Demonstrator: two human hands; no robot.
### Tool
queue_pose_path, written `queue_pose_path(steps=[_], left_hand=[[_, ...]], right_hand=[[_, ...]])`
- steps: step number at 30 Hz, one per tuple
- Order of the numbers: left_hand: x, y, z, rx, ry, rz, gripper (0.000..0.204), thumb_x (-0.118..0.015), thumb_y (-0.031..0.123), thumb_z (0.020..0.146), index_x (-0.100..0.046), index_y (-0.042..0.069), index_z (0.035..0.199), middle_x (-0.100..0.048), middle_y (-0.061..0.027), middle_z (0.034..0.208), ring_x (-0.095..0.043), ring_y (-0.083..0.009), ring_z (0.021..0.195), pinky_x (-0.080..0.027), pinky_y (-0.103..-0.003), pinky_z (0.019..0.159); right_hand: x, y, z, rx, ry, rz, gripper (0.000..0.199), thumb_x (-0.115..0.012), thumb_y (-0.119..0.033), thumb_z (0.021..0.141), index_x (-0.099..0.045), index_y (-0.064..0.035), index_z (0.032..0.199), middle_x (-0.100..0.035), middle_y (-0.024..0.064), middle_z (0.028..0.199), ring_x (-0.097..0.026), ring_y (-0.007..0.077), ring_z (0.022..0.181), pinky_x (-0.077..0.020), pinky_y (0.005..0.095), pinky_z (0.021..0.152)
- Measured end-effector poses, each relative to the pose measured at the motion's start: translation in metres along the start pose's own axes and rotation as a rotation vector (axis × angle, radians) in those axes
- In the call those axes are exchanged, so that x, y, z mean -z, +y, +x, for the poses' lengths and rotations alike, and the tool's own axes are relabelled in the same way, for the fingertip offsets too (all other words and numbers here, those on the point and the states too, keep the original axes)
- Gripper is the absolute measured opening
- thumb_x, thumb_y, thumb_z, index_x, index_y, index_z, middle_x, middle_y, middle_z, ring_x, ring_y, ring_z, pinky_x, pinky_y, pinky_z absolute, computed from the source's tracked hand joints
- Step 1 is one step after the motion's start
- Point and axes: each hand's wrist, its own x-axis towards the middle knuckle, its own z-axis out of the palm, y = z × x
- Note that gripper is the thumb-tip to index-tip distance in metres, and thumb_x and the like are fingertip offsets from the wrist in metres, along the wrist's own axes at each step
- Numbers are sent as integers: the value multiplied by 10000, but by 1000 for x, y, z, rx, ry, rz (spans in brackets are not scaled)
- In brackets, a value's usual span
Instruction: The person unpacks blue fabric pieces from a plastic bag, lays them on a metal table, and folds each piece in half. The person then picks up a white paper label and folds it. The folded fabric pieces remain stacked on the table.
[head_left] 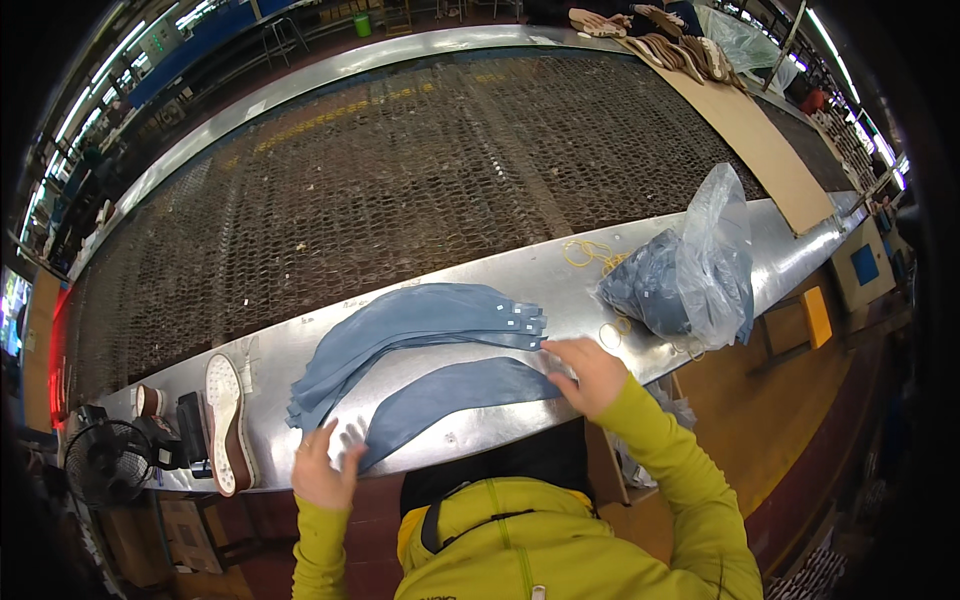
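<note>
A stack of curved blue-grey cut pieces (430,312), like fabric or leather, lies on the metal table edge; small white tags show at its right end. Nearer to me lies another curved blue-grey piece (460,395), apart from the stack along its middle. My left hand (325,470) hovers by the left ends of both, fingers and thumb apart, its reflection in the metal. By their right ends is my right hand (592,375), index finger stretched toward the stack's tagged tip and thumb near the closer piece's tip; whether it touches either I cannot tell.
Right of the stack stands a clear plastic bag (715,265) with more blue-grey pieces, near yellow rubber bands (590,252). At left are a shoe sole (228,420) and a black fan (108,458). Beyond stretches a mesh conveyor (420,180); a person's hands (600,22) work at its far side.
</note>
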Motion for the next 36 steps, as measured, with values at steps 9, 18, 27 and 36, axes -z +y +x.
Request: queue_pose_path(steps=[9,18,27,36], left_hand=[[-15,-43,81,-60,134,278,307,-704,246,777,-658,23,984,-591,-167,974,-540,-346,931,-441,-412,827],[-12,-42,81,-50,164,222,284,-755,138,700,-668,32,948,-612,-131,881,-573,-309,854,-454,-391,769],[-10,-42,90,190,-73,-745,305,-698,45,768,-639,31,1067,-598,-3,740,-534,-67,650,-444,-205,601],[-15,-69,85,161,50,-356,205,-709,52,745,-687,-9,940,-633,-57,732,-573,-121,676,-460,-270,635]], right_hand=[[-39,22,88,-183,-154,100,232,-775,-146,682,-651,-50,855,-625,109,835,-617,256,806,-484,354,718],[-36,24,105,-310,-275,207,233,-802,-137,654,-644,-45,798,-661,98,817,-638,255,801,-500,348,702],[-25,39,128,-431,-277,492,241,-811,-98,662,-712,-29,870,-691,91,735,-652,150,671,-513,278,641],[-51,28,110,-376,-229,375,178,-787,-72,668,-677,-25,800,-671,116,741,-648,217,681,-503,316,636]])
